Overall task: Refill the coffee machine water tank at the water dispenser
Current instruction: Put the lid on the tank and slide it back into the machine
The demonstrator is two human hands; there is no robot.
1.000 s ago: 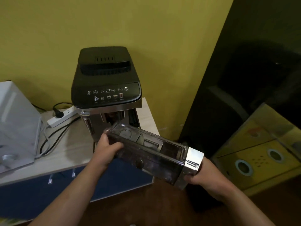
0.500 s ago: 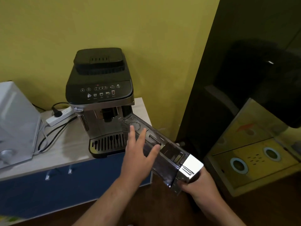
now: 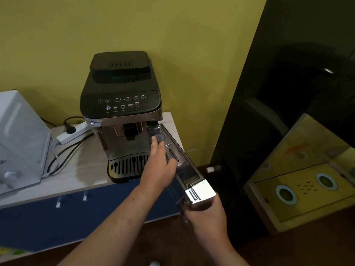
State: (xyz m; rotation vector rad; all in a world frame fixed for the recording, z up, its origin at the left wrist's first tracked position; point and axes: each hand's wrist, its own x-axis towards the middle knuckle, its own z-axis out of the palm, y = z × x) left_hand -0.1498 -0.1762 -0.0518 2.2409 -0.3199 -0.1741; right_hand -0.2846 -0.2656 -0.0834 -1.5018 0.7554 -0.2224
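One water tank (image 3: 189,170) sits partly in the right side of one coffee machine (image 3: 123,116). Right hand (image 3: 206,217) grips its chrome front end; left hand (image 3: 160,169) rests flat, fingers extended, on top. One power strip (image 3: 74,132) lies on the counter (image 3: 73,175).

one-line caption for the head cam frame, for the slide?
Right hand grips the water tank by its chrome end beside the coffee machine; left hand rests flat on top.
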